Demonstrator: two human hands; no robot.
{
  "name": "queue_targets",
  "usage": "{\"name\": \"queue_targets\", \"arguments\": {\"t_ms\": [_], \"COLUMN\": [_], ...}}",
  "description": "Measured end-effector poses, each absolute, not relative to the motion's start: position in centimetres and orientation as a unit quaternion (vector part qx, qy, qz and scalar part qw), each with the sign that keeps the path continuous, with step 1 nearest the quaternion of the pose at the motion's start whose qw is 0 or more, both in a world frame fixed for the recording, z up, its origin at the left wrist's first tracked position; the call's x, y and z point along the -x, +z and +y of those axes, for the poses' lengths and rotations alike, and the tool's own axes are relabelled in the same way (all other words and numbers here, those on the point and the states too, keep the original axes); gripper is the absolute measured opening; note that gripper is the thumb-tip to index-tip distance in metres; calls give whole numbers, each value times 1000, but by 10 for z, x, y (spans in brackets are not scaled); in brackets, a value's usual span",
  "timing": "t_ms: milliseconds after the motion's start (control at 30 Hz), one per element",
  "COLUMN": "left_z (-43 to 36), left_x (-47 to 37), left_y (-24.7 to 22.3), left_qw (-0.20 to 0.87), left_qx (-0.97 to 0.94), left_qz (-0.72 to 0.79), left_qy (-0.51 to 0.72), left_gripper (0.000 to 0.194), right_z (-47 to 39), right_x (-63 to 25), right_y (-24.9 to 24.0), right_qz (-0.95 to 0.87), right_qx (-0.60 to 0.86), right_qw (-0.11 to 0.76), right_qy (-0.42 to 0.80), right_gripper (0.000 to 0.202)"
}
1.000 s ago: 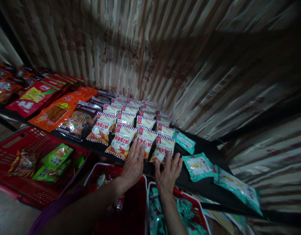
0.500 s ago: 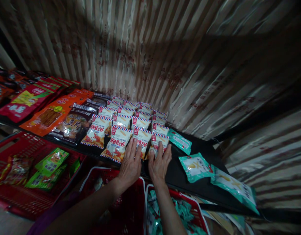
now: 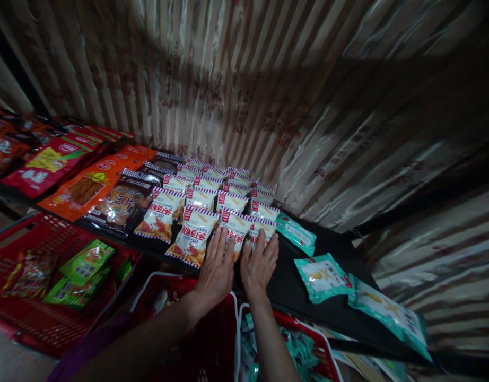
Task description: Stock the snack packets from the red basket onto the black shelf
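Observation:
My left hand [image 3: 216,268] lies with its fingers stretched out over the lower part of a white snack bag [image 3: 233,223] in the front row. Beside it, my right hand [image 3: 259,268] rests its spread fingers on the front of another white snack bag [image 3: 264,225]. Neither hand is wrapped round a bag. Left of my fingers leans a third front bag [image 3: 194,233] with red lettering and a striped edge. Several matching bags stand in rows behind, on the black shelf [image 3: 286,278]. My palms hide the lower ends of the two touched bags.
Teal snack bags [image 3: 323,277] lie to the right. Dark brown [image 3: 123,201], orange [image 3: 89,185] and red bags [image 3: 49,162] stand to the left. Below the shelf are red baskets [image 3: 14,313], one with green packets [image 3: 83,262]. Striped sheeting [image 3: 244,79] hangs behind.
The view has shifted slightly, so everything sits a little further right in the picture. Both hands stay on the same bags, with fingers still stretched out.

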State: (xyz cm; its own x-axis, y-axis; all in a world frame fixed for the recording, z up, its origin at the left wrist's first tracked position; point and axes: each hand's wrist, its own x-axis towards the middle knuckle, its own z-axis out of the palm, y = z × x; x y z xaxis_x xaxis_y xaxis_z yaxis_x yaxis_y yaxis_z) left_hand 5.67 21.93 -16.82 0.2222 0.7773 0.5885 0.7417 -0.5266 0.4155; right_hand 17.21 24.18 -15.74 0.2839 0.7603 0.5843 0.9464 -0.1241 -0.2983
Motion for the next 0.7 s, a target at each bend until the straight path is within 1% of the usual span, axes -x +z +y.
{"name": "queue_targets", "arguments": {"t_ms": [133,467,567,700], "left_z": [217,212,209,202], "left_x": [-56,-52,-50,-36], "left_y": [-168,-172,-169,-163], "left_qw": [16,30,26,2], "left_qx": [-784,-800,-801,-800], "left_qz": [493,479,470,470], "left_qy": [376,361,371,372], "left_gripper": [66,65,62,55], "right_z": [236,221,214,203], "right_x": [-174,-180,-180,-166], "right_y": [-159,-163,-160,-146], "right_qz": [-579,-599,-609,-657], "right_qx": [737,718,694,617], "right_qw": [314,323,346,387], "right_qy": [-150,-143,-168,-194], "right_gripper": [58,60,61,60]}}
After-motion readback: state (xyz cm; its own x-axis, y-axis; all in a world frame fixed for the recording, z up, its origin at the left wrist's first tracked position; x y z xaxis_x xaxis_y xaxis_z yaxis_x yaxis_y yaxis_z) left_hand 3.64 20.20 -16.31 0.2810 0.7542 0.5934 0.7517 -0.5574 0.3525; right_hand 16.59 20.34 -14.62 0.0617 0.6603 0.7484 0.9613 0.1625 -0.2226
